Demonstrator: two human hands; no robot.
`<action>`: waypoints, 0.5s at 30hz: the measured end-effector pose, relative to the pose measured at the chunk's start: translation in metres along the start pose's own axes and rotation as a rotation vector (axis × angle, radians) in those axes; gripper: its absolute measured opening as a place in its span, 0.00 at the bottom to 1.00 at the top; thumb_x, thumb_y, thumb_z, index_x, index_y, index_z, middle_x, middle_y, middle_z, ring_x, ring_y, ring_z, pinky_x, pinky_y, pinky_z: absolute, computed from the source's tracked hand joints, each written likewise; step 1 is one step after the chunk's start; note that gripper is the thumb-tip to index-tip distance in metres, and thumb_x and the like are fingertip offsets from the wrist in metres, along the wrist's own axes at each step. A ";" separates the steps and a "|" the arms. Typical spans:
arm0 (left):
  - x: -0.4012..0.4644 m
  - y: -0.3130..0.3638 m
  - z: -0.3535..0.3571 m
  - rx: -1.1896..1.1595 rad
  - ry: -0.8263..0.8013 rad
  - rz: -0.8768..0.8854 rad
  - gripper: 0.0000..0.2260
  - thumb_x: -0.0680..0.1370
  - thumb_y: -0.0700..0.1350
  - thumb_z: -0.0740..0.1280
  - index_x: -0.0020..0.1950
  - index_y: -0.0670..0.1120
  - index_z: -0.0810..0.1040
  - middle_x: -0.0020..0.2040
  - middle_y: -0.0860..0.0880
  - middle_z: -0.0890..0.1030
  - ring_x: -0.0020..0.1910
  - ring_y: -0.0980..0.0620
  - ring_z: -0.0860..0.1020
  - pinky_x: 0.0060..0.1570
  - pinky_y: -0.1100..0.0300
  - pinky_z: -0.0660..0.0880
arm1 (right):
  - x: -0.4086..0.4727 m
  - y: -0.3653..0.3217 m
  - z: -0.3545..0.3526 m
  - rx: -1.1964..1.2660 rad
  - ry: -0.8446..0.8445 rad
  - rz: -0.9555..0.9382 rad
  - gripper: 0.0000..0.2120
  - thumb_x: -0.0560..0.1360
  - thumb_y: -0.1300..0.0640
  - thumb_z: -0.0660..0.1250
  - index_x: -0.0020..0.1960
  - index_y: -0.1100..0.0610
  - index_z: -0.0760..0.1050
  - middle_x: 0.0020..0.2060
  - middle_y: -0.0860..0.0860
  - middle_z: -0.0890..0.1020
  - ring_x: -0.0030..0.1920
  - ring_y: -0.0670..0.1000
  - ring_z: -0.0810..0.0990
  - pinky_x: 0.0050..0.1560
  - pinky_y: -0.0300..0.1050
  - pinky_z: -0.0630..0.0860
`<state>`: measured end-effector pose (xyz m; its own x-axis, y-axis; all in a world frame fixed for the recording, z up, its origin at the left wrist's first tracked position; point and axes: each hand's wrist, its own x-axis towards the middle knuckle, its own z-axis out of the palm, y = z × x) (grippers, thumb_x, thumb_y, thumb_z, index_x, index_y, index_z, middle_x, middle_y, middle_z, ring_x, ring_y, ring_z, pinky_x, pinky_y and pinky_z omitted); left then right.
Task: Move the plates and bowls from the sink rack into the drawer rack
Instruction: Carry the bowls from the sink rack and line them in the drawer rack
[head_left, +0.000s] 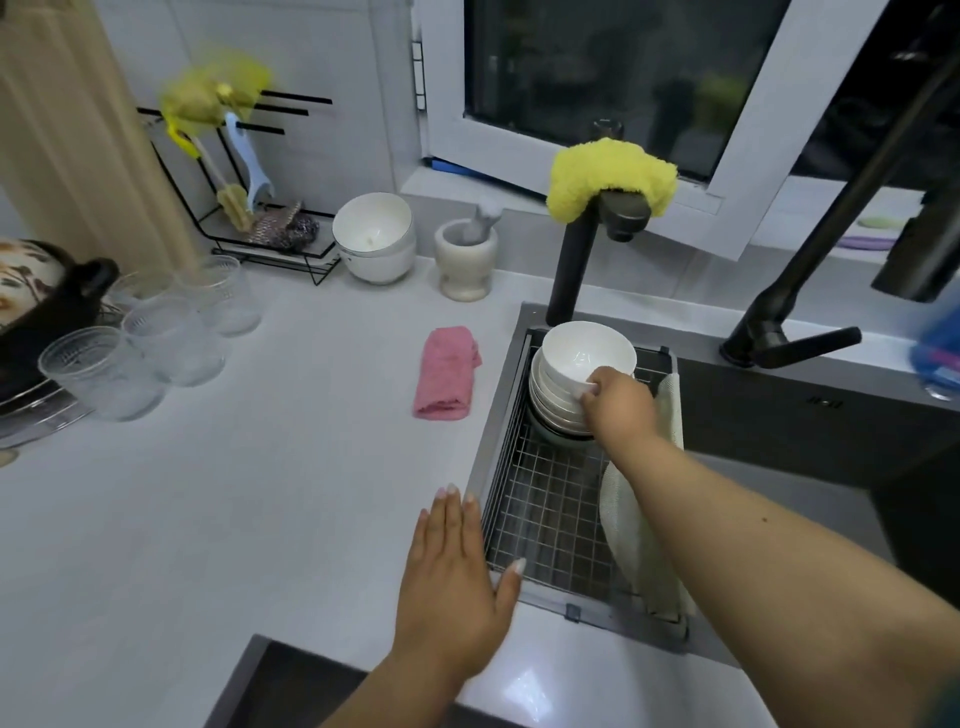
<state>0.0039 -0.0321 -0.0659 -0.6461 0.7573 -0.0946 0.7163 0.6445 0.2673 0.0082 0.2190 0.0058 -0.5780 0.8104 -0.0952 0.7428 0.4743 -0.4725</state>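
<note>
A stack of several white bowls (576, 364) leans tilted at the far end of the wire sink rack (550, 514). My right hand (618, 400) reaches over the rack and pinches the rim of the top bowl, thumb inside it. My left hand (457, 566) lies flat with straight fingers on the white counter just left of the rack's edge, holding nothing. A dark drawer edge (270, 686) shows at the bottom of the view; its inside is hidden.
A pale cloth (639, 545) hangs over the rack's right side. A pink cloth (447, 374), a mortar with pestle (467, 260), two nested white bowls (374, 239), several clear cups (156, 343) and a utensil stand (249, 208) sit on the counter. Black faucets (576, 249) rise behind the sink.
</note>
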 end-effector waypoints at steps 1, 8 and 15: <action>0.000 0.000 0.000 -0.006 0.005 -0.005 0.40 0.72 0.69 0.30 0.76 0.45 0.35 0.77 0.45 0.36 0.74 0.49 0.30 0.72 0.53 0.34 | -0.001 -0.001 -0.001 -0.008 0.026 -0.017 0.03 0.78 0.57 0.60 0.48 0.57 0.71 0.40 0.56 0.76 0.43 0.58 0.73 0.43 0.47 0.62; 0.001 0.000 -0.001 0.014 0.011 -0.028 0.39 0.73 0.67 0.32 0.78 0.46 0.38 0.78 0.46 0.39 0.75 0.51 0.34 0.74 0.55 0.35 | -0.022 -0.002 -0.018 0.218 0.215 -0.088 0.09 0.76 0.54 0.67 0.45 0.57 0.68 0.37 0.53 0.76 0.40 0.56 0.75 0.37 0.42 0.64; -0.003 0.004 -0.019 -0.488 0.085 -0.155 0.31 0.79 0.60 0.54 0.78 0.46 0.52 0.78 0.48 0.56 0.76 0.51 0.53 0.74 0.58 0.48 | -0.099 0.011 -0.045 0.251 0.253 -0.203 0.17 0.70 0.46 0.73 0.44 0.56 0.70 0.38 0.48 0.77 0.40 0.50 0.75 0.29 0.36 0.66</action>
<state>0.0034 -0.0338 -0.0462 -0.7684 0.6328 -0.0956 0.4177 0.6090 0.6743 0.0888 0.1598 0.0490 -0.5794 0.7831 0.2259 0.4988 0.5599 -0.6616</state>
